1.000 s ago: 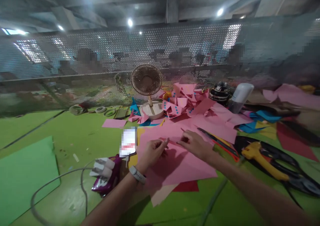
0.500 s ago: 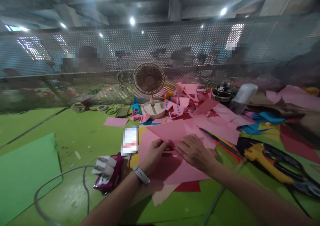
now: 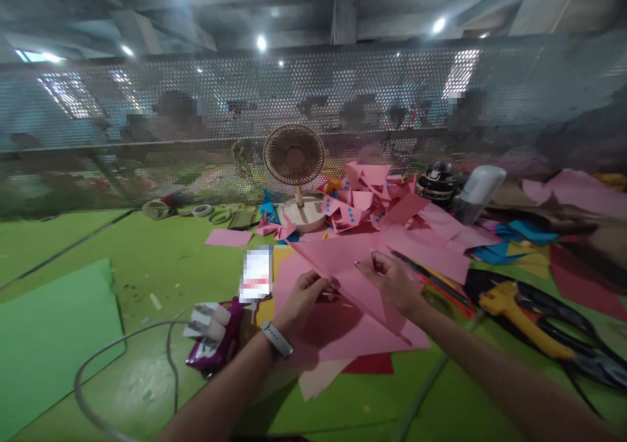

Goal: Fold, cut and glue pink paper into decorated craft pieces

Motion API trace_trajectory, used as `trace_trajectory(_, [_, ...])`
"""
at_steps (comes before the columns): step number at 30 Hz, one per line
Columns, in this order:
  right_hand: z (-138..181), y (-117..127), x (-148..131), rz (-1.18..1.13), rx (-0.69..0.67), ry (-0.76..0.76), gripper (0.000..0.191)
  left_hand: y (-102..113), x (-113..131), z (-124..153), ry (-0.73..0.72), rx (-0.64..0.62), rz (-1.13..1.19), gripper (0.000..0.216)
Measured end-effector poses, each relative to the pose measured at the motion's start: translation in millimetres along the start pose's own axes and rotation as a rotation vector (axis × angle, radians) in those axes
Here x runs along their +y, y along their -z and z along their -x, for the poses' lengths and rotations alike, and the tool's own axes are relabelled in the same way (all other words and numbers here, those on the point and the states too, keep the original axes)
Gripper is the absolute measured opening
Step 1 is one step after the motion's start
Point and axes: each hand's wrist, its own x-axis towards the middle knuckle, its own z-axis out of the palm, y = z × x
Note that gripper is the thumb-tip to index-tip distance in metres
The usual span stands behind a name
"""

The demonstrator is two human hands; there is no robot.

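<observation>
A large pink paper sheet (image 3: 337,259), folded over itself, lies in front of me on other pink paper (image 3: 323,337). My left hand (image 3: 308,295) is closed, pinching the slanting edge of the folded sheet between thumb and fingers. Over the right part of that sheet is my right hand (image 3: 394,285), its fingers loosely curled and the thumb apart from them. I see nothing held in it; whether its underside touches the paper is hidden. Beneath the pink paper, a red sheet (image 3: 369,365) and a pale sheet (image 3: 321,377) stick out toward me.
Behind the sheet stand a small fan (image 3: 294,158) and a heap of folded pink paper pieces (image 3: 362,197). A phone (image 3: 256,275) and a white charger plug (image 3: 208,324) with a cable are left. A utility knife (image 3: 441,288) and a yellow-handled tool (image 3: 526,318) lie right.
My right hand has come off its flat position on the paper, shifting slightly right and up with fingers curling. The folded layer's lower right edge shows now. My left hand keeps its pinch.
</observation>
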Motion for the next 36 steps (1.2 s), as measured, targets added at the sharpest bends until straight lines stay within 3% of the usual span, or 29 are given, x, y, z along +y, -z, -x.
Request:
trace_trajectory(14, [-7.1,-1.2,15.7,-0.044,-0.042,-0.079,0.043,4.7,-3.7,-5.4,-0.081,-0.064,0.071,0.031])
trace_trajectory(22, [-7.8,-3.0,16.8,-0.135,-0.101,-0.102,0.045,3.9,-2.6,-6.6,-0.05,0.019,-0.016,0.031])
trace_trajectory(27, [-3.8,-3.1,12.6,-0.288,-0.181,-0.135,0.041,3.1,-1.7,-6.2,-0.101,0.096,-0.034,0.032])
trace_trajectory(30, [1.7,-2.0,4.6,-0.37,-0.343,-0.238,0.033,1.8,-0.6,-5.4,-0.139,0.114,-0.05,0.031])
trace_trajectory(33, [7.3,-3.3,-0.9,-0.514,-0.52,-0.318,0.038,-0.4,1.3,-3.9,-0.174,0.149,-0.074,0.029])
trace_trajectory(36, [10.1,-5.8,-0.5,-0.52,-0.522,-0.345,0.041,-2.2,3.2,-2.1,-0.177,0.148,-0.071,0.028])
